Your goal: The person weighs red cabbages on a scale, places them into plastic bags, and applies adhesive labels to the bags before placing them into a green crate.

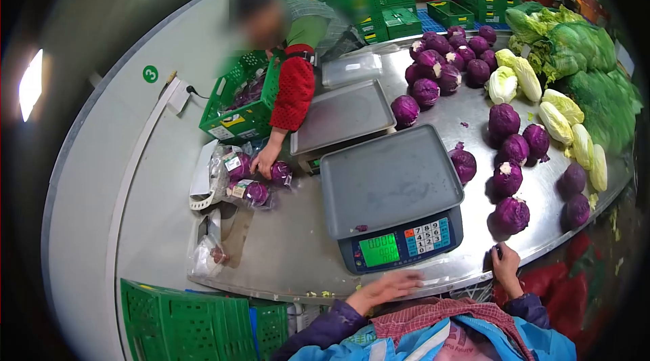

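My left hand hovers with fingers stretched out just in front of the digital scale, near the table's front edge, holding nothing. The scale's grey tray is bare apart from a small purple scrap, and its green display is lit. To the right, my right hand is closed at the table edge around a small dark object that I cannot make out. Closest beyond it is a red cabbage, the nearest of several in a row on the steel table.
Across the table a person in red sleeves touches bagged red cabbages beside a green crate. A second scale stands behind mine. More red cabbages, napa cabbages and green net sacks lie right. Green crates stand below left.
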Demonstrator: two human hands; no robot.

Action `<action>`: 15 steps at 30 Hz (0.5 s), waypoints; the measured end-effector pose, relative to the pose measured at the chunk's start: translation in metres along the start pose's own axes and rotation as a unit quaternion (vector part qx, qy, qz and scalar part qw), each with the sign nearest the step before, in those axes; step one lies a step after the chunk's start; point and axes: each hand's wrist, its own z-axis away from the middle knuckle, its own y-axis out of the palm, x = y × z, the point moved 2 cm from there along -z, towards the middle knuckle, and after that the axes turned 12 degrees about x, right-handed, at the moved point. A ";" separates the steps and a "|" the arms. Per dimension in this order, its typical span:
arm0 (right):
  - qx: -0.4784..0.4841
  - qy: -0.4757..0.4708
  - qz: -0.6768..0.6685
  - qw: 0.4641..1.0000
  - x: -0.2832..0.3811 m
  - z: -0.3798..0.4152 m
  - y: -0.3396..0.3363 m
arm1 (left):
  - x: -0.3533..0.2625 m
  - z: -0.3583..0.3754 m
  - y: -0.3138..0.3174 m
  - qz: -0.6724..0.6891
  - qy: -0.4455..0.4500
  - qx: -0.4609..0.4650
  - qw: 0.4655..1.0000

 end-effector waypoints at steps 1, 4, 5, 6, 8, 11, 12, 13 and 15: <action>0.007 -0.003 0.015 1.000 -0.001 -0.001 0.001 | -0.030 0.006 0.025 0.064 0.088 0.066 0.992; 0.024 -0.020 0.053 0.998 -0.006 -0.001 0.005 | -0.116 0.028 0.069 0.090 0.369 0.097 0.920; 0.029 -0.004 0.068 0.997 -0.007 0.001 0.003 | -0.136 0.037 0.074 0.067 0.401 0.094 0.909; 0.035 0.003 0.080 0.996 -0.005 -0.001 0.004 | -0.149 0.047 0.078 0.039 0.440 0.088 0.893; 0.030 0.017 0.036 0.999 -0.007 0.000 0.006 | -0.150 0.057 0.069 0.049 0.440 0.049 0.895; 0.043 0.006 0.056 0.998 -0.006 -0.002 0.005 | -0.130 0.074 0.035 0.076 0.434 -0.046 0.897; 0.043 0.001 0.046 0.998 -0.011 -0.002 0.007 | -0.120 0.079 0.023 0.089 0.416 -0.091 0.900; 0.031 -0.007 0.055 0.998 -0.016 -0.004 0.011 | -0.112 0.085 0.014 0.088 0.428 -0.096 0.895; 0.019 -0.018 0.064 0.998 -0.019 -0.005 0.015 | -0.090 0.098 -0.005 0.095 0.446 -0.254 0.853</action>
